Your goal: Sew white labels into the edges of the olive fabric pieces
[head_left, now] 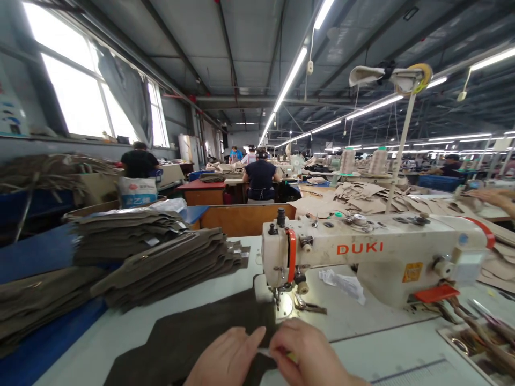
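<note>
A dark olive-brown fabric panel [201, 327] lies on the sewing table, its far right edge close to the sewing machine's needle area [278, 303]. My left hand [229, 356] rests over the panel with the thumb stretched out, its other fingers partly hidden. Beside it, my right hand [303, 348] is closed in a pinch at the panel's near right side. A small white strip [263, 351] shows at those fingertips, and a bit of yellow appears beneath the fingers. The white sewing machine [314, 252] marked DUKI stands just beyond both hands.
Stacks of dark fabric pieces [169, 268] fill the left. White labels [344, 284] lie under the machine arm. Beige pieces [362, 195] and thread cones [378, 161] are behind. A metal tray with tools [475, 343] is at right. A co-worker's arm [493, 198] reaches in.
</note>
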Demonstrator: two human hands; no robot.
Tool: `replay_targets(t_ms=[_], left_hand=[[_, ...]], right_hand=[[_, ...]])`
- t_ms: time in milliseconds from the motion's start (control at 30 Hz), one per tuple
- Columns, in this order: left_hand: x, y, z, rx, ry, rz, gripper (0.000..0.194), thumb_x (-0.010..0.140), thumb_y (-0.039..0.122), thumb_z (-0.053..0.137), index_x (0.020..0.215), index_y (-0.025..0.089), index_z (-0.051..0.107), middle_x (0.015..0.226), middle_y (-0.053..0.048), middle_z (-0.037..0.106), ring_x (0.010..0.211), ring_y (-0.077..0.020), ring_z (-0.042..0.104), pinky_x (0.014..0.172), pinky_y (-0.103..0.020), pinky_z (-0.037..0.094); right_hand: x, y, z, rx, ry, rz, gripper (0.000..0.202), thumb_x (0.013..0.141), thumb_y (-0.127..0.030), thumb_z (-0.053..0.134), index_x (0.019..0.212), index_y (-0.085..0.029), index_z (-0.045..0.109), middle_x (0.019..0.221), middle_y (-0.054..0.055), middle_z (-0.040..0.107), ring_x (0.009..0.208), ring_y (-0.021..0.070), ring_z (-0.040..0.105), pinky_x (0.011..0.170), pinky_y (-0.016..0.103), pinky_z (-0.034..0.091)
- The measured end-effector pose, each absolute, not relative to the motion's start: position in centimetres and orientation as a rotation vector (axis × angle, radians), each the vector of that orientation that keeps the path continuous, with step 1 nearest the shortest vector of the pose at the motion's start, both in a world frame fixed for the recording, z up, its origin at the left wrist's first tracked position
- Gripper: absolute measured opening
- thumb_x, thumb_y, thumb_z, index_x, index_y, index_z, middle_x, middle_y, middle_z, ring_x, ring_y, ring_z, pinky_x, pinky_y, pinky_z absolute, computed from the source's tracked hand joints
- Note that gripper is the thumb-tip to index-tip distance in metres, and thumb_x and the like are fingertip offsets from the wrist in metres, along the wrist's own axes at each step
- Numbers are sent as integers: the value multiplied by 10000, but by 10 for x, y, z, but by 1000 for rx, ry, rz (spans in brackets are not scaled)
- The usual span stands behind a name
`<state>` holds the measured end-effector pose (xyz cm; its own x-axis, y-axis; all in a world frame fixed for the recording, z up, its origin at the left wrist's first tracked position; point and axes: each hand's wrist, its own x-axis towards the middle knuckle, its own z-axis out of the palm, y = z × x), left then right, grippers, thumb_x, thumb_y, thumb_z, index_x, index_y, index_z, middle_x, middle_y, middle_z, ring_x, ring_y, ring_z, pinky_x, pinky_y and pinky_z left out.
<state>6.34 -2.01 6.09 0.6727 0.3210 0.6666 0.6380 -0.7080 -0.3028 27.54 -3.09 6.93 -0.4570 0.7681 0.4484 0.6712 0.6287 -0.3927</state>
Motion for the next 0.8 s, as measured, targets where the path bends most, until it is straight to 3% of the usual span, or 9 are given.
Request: replay_targets(t_ms=[167, 300, 500, 633, 800], left_hand=[[50, -4, 75, -2585, -850, -855, 334, 911, 13, 320, 934, 216, 585, 839, 12, 679, 777, -167, 666, 879, -347, 524], [55, 4, 67, -2689, -884, -725, 301, 828, -47, 445, 894, 199, 606, 886, 0, 676, 828, -176, 650, 849, -331, 520], [63, 16, 57, -2756, -778, -581, 203, 853, 20, 594, 900, 216, 625, 968, 22, 683, 967, -170, 623, 975, -344, 430], [74, 19, 52, -2772, -741, -506, 116, 868, 100, 650, 849, 208, 611, 844, 36, 658, 790, -153, 614, 808, -283, 476], [83, 15, 53, -2766, -816, -479, 167, 800, 101, 742, 829, 193, 604, 832, 23, 645, 769, -183, 602, 719, -296, 495]], right_hand=[[290, -23, 55, -940, -2247, 197, 209, 846, -116, 561, 1021, -169, 664, 1037, 75, 692, 960, 187, 641, 854, 254, 503], [293, -16, 21, -626, -2494, -123, 258, 921, -296, 609, 1117, -132, 648, 1154, 109, 687, 1098, 214, 619, 984, 268, 468], [290, -13, -1, -606, -2429, -373, 320, 979, -412, 534, 1151, -155, 614, 1130, 75, 702, 1085, 201, 624, 899, 260, 521], [285, -12, -1, -554, -2226, -504, 390, 1031, -466, 378, 1068, -173, 632, 1049, 43, 724, 996, 170, 647, 812, 233, 535], [282, -11, 0, -534, -2148, -563, 455, 1049, -466, 294, 1008, -176, 642, 996, 26, 729, 938, 154, 651, 760, 222, 535]])
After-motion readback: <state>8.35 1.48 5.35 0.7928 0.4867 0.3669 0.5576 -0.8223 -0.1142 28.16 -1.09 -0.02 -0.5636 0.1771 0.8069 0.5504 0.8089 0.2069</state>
